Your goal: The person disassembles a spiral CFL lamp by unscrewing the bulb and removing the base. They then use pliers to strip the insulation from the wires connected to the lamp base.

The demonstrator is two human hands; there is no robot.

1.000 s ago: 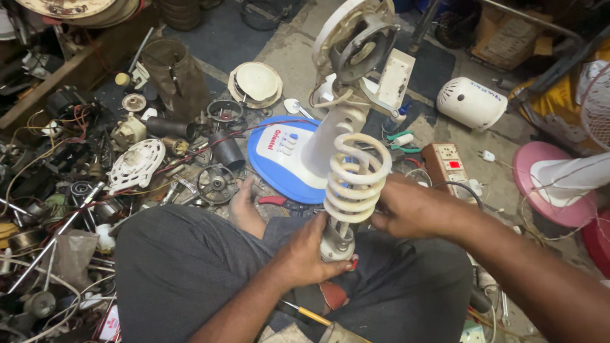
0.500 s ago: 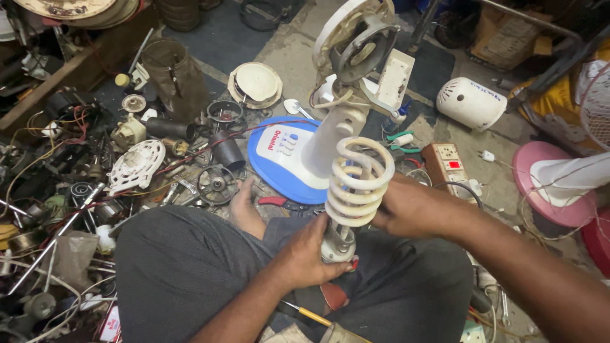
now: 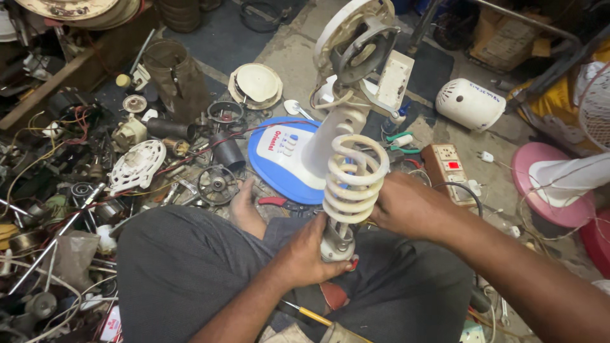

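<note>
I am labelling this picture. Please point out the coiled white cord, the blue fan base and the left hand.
coiled white cord (image 3: pixel 353 181): head view, on a middle loop.
blue fan base (image 3: pixel 270 162): head view, on its blue top face.
left hand (image 3: pixel 308 254): head view, on its back.

A red printed label ran along the left part of the blue oval fan base on the floor. A small dark line of print sat on the white round motor cover farther right. Cardboard boxes stood at the far right edge of the floor. A white card with red print lay near the left knee.
</note>
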